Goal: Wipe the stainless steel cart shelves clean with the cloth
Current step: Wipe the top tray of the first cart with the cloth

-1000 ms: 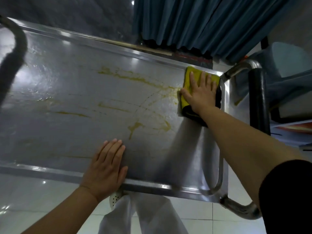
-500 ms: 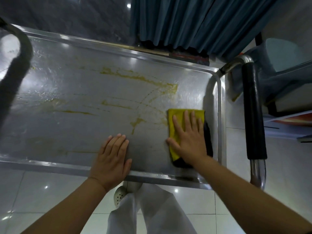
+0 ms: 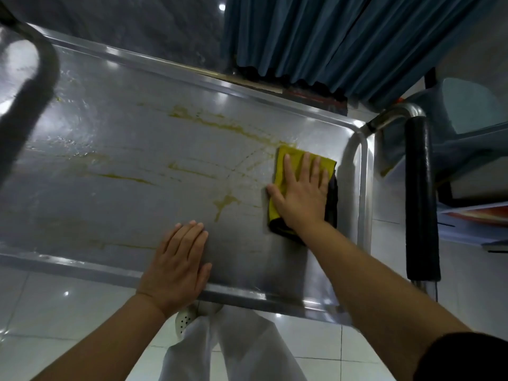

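The stainless steel cart's top shelf fills the view, streaked with yellow-brown smears across its middle and far side. A folded yellow cloth with a dark underside lies flat near the shelf's right end. My right hand presses on the cloth with straight, spread fingers. My left hand rests flat on the shelf at the near rim, fingers straight and together, holding nothing.
The cart's handle with a black grip runs along the right end. A blue curtain hangs behind the cart. A blue chair stands at the right. White tiled floor and my white trousers lie below.
My right hand slid the cloth from the far right corner toward the near rim, then back up to the middle of the right end. The left hand stayed flat in place.
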Tool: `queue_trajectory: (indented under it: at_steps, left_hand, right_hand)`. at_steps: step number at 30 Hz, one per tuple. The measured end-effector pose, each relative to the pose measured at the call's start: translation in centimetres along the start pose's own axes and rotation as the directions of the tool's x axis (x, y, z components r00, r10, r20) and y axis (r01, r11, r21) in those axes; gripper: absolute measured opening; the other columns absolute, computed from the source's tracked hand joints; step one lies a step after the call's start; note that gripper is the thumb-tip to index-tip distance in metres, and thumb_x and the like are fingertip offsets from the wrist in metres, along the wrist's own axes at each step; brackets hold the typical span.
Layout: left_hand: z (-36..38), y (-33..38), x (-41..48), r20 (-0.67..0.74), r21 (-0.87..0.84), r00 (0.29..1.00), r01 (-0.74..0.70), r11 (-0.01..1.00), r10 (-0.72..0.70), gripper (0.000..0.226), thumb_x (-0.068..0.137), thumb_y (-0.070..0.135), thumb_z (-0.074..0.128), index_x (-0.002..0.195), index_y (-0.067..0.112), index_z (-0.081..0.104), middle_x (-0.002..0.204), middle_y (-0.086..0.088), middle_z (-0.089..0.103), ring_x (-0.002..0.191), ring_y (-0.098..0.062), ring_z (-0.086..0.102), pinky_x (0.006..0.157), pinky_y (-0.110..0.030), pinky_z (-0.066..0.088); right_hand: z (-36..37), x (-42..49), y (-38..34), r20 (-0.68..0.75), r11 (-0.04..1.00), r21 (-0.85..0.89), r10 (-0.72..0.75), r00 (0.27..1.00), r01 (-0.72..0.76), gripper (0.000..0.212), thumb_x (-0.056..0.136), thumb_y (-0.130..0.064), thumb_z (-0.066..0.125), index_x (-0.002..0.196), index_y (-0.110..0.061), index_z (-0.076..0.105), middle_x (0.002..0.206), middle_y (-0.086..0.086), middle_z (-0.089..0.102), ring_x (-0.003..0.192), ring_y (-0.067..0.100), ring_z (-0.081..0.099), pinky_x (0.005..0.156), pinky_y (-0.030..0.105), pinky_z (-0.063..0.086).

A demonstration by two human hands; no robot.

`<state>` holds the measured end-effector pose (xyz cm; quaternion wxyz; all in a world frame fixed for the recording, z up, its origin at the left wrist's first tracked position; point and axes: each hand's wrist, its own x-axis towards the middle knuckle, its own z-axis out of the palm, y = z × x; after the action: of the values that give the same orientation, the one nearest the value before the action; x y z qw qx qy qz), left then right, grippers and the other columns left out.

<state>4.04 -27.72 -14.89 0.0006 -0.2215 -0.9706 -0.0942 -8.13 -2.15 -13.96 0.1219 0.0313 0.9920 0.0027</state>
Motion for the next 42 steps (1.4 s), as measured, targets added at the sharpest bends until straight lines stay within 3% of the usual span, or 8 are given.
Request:
queue_trajectory:
  at_steps: [7, 10, 15, 20, 27, 33, 36, 42]
  left_hand:
    - [0.1, -0.1, 0.3, 0.007, 0.008, 1.000, 0.010, 1.000, -0.010, 0.056, 0.097, 0.039, 0.022, 0.125, -0.004, 0.045, 0.130, -0.021, 0.043, 0.123, -0.034, 0.038, 0.116, -0.039, 0.013]
    - [0.2, -0.2, 0.1, 0.005, 0.009, 1.000, 0.008, 1.000, -0.008, 0.053, 0.094, 0.037, 0.032, 0.124, -0.005, 0.046, 0.128, -0.022, 0.047, 0.123, -0.034, 0.039, 0.115, -0.039, 0.014]
    - [0.0, -0.3, -0.3, 0.041, -0.003, 0.999, 0.027, 1.000, -0.027, 0.056, 0.098, 0.040, 0.017, 0.125, -0.003, 0.042, 0.130, -0.019, 0.040, 0.123, -0.033, 0.037, 0.115, -0.039, 0.012]
    - [0.0, -0.3, -0.5, -0.018, -0.011, 1.000, 0.003, 1.000, -0.004, 0.052, 0.086, 0.033, 0.039, 0.122, -0.003, 0.043, 0.126, -0.022, 0.048, 0.122, -0.034, 0.039, 0.113, -0.041, 0.017]
    - [-0.4, -0.3, -0.7, -0.027, -0.048, 1.000, -0.012, 0.999, 0.011, 0.051, 0.083, 0.031, 0.041, 0.119, -0.004, 0.045, 0.122, -0.024, 0.054, 0.119, -0.034, 0.039, 0.108, -0.045, 0.024]
    - [-0.1, -0.3, -0.8, -0.031, -0.058, 0.999, -0.012, 0.998, 0.010, 0.053, 0.082, 0.030, 0.041, 0.122, -0.005, 0.046, 0.123, -0.023, 0.054, 0.120, -0.034, 0.039, 0.106, -0.047, 0.026]
    - [0.0, -0.2, -0.5, -0.043, -0.063, 0.999, -0.007, 0.998, 0.004, 0.054, 0.082, 0.030, 0.041, 0.125, -0.003, 0.044, 0.124, -0.022, 0.052, 0.121, -0.033, 0.039, 0.108, -0.044, 0.024]
    - [0.1, -0.3, -0.1, -0.007, -0.052, 1.000, 0.014, 0.999, -0.015, 0.056, 0.083, 0.034, 0.043, 0.127, -0.001, 0.041, 0.125, -0.021, 0.055, 0.122, -0.031, 0.039, 0.112, -0.040, 0.017]
  right_hand:
    - [-2.6, 11.2, 0.8, -0.003, 0.997, 0.052, 0.049, 0.999, -0.049, 0.074, 0.092, -0.067, 0.020, 0.152, -0.032, -0.004, 0.159, 0.013, -0.013, 0.145, 0.031, -0.016, 0.116, 0.050, -0.010]
    - [-2.5, 11.4, 0.7, -0.022, 0.998, 0.040, 0.040, 0.999, -0.039, 0.073, 0.092, -0.067, 0.019, 0.153, -0.031, -0.003, 0.159, 0.013, -0.013, 0.145, 0.031, -0.017, 0.117, 0.050, -0.010]
    - [-1.2, 5.0, -0.3, -0.031, 0.999, -0.003, -0.041, 0.999, 0.041, 0.073, 0.092, -0.068, 0.015, 0.153, -0.031, -0.004, 0.160, 0.012, -0.011, 0.146, 0.030, -0.015, 0.117, 0.047, -0.011]
    - [1.9, -6.2, -2.4, -0.046, 0.995, 0.023, -0.098, 0.994, 0.099, 0.073, 0.091, -0.066, 0.013, 0.153, -0.029, 0.003, 0.160, 0.014, -0.005, 0.146, 0.032, -0.011, 0.117, 0.049, -0.007]
    - [4.9, -15.5, -4.8, -0.052, 0.993, 0.040, -0.107, 0.993, 0.109, 0.068, 0.093, -0.050, 0.029, 0.153, -0.027, 0.007, 0.160, 0.016, 0.004, 0.147, 0.034, -0.003, 0.115, 0.052, 0.003]
    - [3.1, -9.6, -5.3, -0.056, 0.998, 0.018, -0.063, 0.996, 0.065, 0.069, 0.089, -0.055, 0.024, 0.152, -0.029, 0.012, 0.160, 0.014, 0.008, 0.147, 0.033, 0.001, 0.117, 0.050, -0.001]
    - [1.4, -3.5, -5.4, -0.054, 0.999, 0.033, -0.009, 0.998, 0.010, 0.068, 0.089, -0.057, 0.017, 0.153, -0.032, 0.007, 0.161, 0.011, -0.001, 0.147, 0.030, -0.006, 0.116, 0.047, -0.010]
    - [-1.6, 8.7, -4.7, -0.044, 0.998, 0.067, -0.007, 0.999, 0.010, 0.064, 0.097, -0.053, 0.022, 0.153, -0.032, 0.000, 0.160, 0.011, -0.007, 0.147, 0.029, -0.010, 0.117, 0.048, -0.009]
